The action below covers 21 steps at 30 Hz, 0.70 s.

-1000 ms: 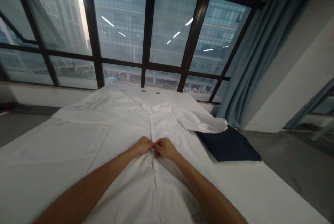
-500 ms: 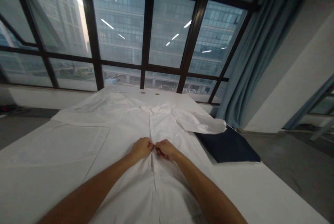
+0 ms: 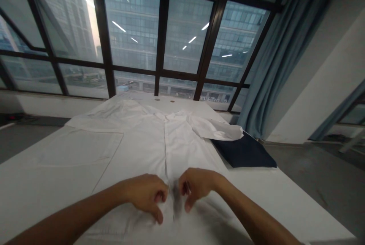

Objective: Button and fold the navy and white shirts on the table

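A white shirt (image 3: 145, 138) lies spread out front side up, its collar toward the window and its front placket running down the middle. Over the lower placket my left hand (image 3: 148, 195) hovers with thumb and fingers apart, holding nothing. Across from it, on the right side of the placket, my right hand (image 3: 196, 186) is also open, fingers curled and thumb apart from them. A gap with a blurred dark shadow lies between the two hands. The shirt's right-hand sleeve reaches over a folded dark navy cloth (image 3: 245, 151).
The white table (image 3: 285, 203) stretches up to a dark-framed window (image 3: 188, 32). A blue curtain (image 3: 273, 66) hangs at the right beside a pale slanted pillar (image 3: 322, 77). Grey floor (image 3: 322, 169) shows past the table's right edge.
Both hands have come down the placket toward me and moved a little apart. Their fingers, pinched together at the placket before, have let go and opened.
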Each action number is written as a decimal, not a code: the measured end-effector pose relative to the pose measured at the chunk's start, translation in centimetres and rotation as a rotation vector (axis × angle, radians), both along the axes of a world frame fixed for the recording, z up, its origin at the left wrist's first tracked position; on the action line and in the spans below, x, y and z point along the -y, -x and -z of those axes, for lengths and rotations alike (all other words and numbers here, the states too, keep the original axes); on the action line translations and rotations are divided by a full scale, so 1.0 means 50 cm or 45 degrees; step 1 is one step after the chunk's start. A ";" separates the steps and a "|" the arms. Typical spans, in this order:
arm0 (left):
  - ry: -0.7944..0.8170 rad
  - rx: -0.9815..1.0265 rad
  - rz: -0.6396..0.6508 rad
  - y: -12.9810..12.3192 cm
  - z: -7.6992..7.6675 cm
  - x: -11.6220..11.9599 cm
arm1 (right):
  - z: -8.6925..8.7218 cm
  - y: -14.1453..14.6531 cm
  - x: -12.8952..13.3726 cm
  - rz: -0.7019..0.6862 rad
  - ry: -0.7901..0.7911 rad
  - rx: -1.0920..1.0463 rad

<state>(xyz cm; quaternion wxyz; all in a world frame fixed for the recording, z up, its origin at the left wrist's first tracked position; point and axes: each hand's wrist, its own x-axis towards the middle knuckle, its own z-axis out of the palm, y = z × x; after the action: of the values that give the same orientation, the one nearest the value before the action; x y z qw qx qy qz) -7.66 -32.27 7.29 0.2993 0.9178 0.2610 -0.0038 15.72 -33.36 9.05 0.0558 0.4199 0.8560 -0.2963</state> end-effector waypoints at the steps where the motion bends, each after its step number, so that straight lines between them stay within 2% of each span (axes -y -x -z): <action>1: -0.023 -0.025 0.026 0.002 0.003 0.018 | 0.002 0.002 0.022 -0.011 -0.026 0.111; 4: -0.140 -0.066 0.024 0.001 0.015 0.049 | 0.015 0.008 0.063 -0.036 -0.174 0.273; 8: -0.103 -0.075 -0.016 0.001 0.005 0.052 | 0.013 -0.001 0.079 -0.035 -0.206 0.196; 10: 0.038 0.005 -0.063 0.006 -0.008 0.049 | -0.002 -0.008 0.084 -0.020 -0.170 0.065; 12: 0.281 0.141 -0.129 0.010 -0.016 0.045 | -0.017 -0.008 0.090 0.002 -0.110 -0.127; 14: 0.563 0.203 -0.186 0.009 -0.010 0.043 | -0.026 -0.002 0.089 0.012 0.085 -0.246; 16: 0.840 0.120 -0.162 0.004 0.009 0.032 | -0.025 0.004 0.070 -0.025 0.393 -0.219; 18: 1.024 0.021 -0.094 0.003 0.029 0.001 | -0.018 -0.005 0.025 -0.021 0.552 -0.204; 19: 1.050 0.017 -0.091 0.006 0.034 -0.026 | -0.015 -0.020 -0.007 0.032 0.505 -0.236; 21: 0.912 0.127 -0.218 0.026 0.029 -0.104 | -0.014 -0.076 -0.086 0.271 0.190 -0.328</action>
<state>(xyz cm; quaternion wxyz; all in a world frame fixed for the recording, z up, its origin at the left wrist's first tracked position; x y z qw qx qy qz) -8.93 -27.07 5.83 0.6131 0.7288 0.3039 -0.0253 19.51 -29.05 9.73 -0.0550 0.4614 0.7824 -0.4146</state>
